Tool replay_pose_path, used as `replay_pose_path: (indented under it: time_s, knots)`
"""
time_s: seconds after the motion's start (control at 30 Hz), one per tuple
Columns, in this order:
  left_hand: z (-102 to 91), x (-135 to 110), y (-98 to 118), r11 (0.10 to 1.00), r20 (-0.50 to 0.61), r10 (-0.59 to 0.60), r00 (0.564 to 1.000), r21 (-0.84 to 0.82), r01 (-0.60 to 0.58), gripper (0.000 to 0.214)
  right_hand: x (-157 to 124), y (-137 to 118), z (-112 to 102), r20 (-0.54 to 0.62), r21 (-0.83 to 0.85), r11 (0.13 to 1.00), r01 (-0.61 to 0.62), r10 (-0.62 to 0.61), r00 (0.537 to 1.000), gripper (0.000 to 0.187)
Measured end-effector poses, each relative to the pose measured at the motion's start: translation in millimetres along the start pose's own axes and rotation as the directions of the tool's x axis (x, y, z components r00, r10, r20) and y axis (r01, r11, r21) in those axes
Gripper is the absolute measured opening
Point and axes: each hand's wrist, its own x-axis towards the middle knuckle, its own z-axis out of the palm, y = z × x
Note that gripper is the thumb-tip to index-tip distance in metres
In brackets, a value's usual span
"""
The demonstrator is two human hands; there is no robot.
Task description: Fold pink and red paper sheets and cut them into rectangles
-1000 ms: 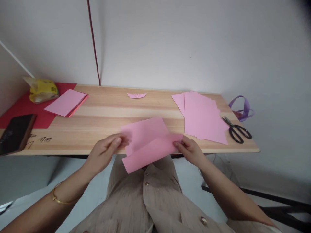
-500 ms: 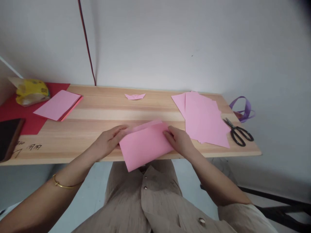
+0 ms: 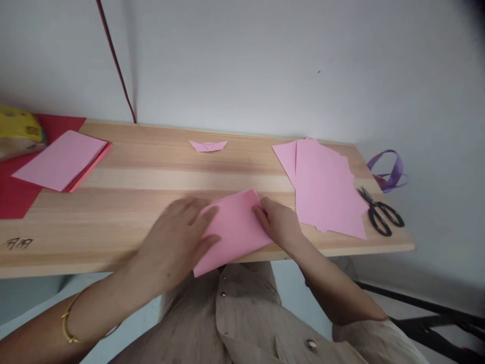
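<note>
A pink paper sheet (image 3: pixel 237 227), folded in half, lies at the front edge of the wooden table (image 3: pixel 151 177), its lower corner hanging over the edge. My left hand (image 3: pixel 178 240) lies flat on the sheet's left half, fingers stretched out and pressing down. My right hand (image 3: pixel 278 222) holds the sheet's right edge, fingertips pinched at its upper right corner.
A stack of pink sheets (image 3: pixel 326 184) lies at the right, black scissors (image 3: pixel 381 212) and a purple ribbon (image 3: pixel 390 169) beyond it. A small folded pink shape (image 3: pixel 208 145) sits at the back. At the left are a pink pad (image 3: pixel 62 161), red paper (image 3: pixel 15 199) and a yellow packet (image 3: pixel 17 134).
The sheet's lower half was folded up onto the upper half and laid flat. My left hand moved from the left edge onto the sheet. The view shifted right.
</note>
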Motion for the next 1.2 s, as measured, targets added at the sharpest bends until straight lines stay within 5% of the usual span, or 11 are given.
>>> replay_pose_path:
  time_s: [0.1, 0.27, 0.53, 0.8, 1.0, 1.1, 1.2]
  knots:
    - [18.1, 10.5, 17.0, 0.980, 0.140, 0.191, 0.971, -0.081, -0.181, 0.047, 2.2, 1.5, 1.8, -0.005, -0.015, 1.000, -0.006, 0.006, 1.000, 0.028]
    - [50.4, 19.4, 17.1, 0.985, 0.261, 0.172, 0.950, -0.050, -0.165, 0.054, 6.0, 1.6, 3.3, -0.015, -0.010, 1.000, -0.003, 0.003, 1.000, 0.027]
    - [60.4, 10.2, 16.9, 0.985, 0.268, 0.140, 0.953, 0.063, -0.163, 0.054, 8.4, -1.2, -0.5, 0.006, 0.068, 0.995, -0.070, 0.069, 0.998, 0.025]
    - [71.8, -10.2, 20.2, 0.985, 0.146, 0.147, 0.978, 0.074, -0.159, 0.053, -10.6, -7.5, 3.7, -0.094, 0.186, 0.975, -0.125, 0.144, 0.985, 0.025]
    - [58.4, -30.5, 16.6, 0.983, 0.082, 0.179, 0.980, 0.031, -0.182, 0.050, -39.6, -15.7, 14.4, -0.158, 0.184, 0.982, -0.029, 0.059, 0.986, 0.019]
    - [41.4, -19.1, 13.8, 0.999, 0.054, 0.024, 0.998, 0.041, -0.026, 0.045, -55.5, -18.8, 22.0, -0.223, 0.152, 0.988, -0.020, 0.055, 0.973, 0.020]
    - [29.4, 0.8, 13.9, 0.987, 0.166, -0.119, 0.979, 0.127, 0.099, 0.034, -68.1, -20.5, 27.8, -0.255, 0.154, 0.988, -0.015, 0.055, 0.966, 0.020]
